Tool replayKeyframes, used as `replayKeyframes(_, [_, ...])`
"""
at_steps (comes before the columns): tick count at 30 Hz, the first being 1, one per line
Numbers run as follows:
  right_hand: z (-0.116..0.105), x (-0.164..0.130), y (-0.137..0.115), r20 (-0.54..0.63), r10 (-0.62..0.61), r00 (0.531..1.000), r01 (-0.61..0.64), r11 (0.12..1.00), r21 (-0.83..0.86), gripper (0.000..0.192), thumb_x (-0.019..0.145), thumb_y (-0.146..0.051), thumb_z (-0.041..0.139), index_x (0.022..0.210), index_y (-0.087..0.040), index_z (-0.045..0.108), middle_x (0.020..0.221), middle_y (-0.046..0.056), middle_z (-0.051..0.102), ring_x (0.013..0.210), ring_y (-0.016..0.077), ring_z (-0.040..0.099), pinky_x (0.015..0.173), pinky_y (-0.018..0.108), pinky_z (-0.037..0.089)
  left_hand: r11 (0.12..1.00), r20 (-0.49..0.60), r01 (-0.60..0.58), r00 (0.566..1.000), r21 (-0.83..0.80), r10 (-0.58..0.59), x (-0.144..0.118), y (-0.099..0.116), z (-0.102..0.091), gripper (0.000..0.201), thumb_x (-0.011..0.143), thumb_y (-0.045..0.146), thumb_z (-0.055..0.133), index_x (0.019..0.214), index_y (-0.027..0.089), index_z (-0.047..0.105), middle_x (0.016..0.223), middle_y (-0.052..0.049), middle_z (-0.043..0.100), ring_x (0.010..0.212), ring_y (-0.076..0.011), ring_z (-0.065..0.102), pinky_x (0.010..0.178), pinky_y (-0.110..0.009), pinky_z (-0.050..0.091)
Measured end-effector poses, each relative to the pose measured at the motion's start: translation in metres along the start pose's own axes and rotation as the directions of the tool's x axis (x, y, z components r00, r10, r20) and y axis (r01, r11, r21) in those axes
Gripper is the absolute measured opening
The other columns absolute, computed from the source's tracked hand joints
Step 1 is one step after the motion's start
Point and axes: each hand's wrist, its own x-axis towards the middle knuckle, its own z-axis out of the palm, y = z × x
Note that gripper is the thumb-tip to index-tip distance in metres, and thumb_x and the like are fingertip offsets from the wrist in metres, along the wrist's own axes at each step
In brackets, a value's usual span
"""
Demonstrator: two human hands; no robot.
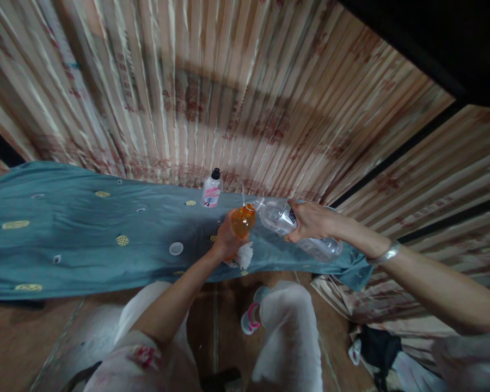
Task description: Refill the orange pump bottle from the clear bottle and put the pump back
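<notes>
My left hand (226, 239) is wrapped round a translucent orange bottle (244, 220), its uncapped mouth facing up. A large clear plastic bottle (273, 214) lies tilted in my right hand (310, 219), with its neck down and left at the orange bottle's mouth. Whether the two mouths touch, I cannot tell. A thin pale strip (243, 193) shows just behind the orange bottle. Below my left hand is a crumpled white thing (245, 255), perhaps tissue. Behind it stands a small clear bottle (211, 191) with a black cap and pink label. A round translucent lid (176, 249) lies to the left.
A teal patterned cloth (85, 218) covers the long narrow surface before me. Pleated curtains (212, 98) hang right behind it. Below are a tiled floor (224, 348), my knees and a shoe (250, 320). Dark and light fabric (379, 348) lies heaped at lower right.
</notes>
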Motion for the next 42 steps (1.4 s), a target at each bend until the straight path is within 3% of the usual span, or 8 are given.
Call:
replayKeyframes(31, [0.0025, 0.0016, 0.0017, -0.006, -0.003, 1.000, 0.002, 1.000, -0.007, 0.073, 0.076, -0.054, 0.081, 0.127, -0.007, 0.059, 0.096, 0.016, 0.077, 0.092, 0.0332, 0.076, 0.064, 0.031, 0.044, 0.998, -0.010, -0.042, 0.999, -0.047, 0.042, 0.0009, -0.0049, 0.0018, 0.079, 0.068, 0.017, 0.079, 0.137, 0.023, 0.041, 0.129, -0.010, 0.069, 0.111, -0.0271, 0.074, 0.100, -0.045, 0.062])
replayKeyframes(42, [0.0019, 0.0015, 0.0035, -0.001, -0.020, 1.000, 0.020, 1.000, 0.010, 0.071, 0.077, -0.053, 0.080, 0.127, -0.007, 0.058, 0.097, 0.016, 0.077, 0.092, 0.0331, 0.076, 0.067, 0.031, 0.046, 0.999, 0.031, 0.006, 1.000, -0.051, -0.005, 0.0009, 0.0032, -0.0018, 0.079, 0.068, 0.016, 0.077, 0.138, 0.021, 0.041, 0.130, -0.011, 0.069, 0.113, -0.0281, 0.073, 0.101, -0.047, 0.061])
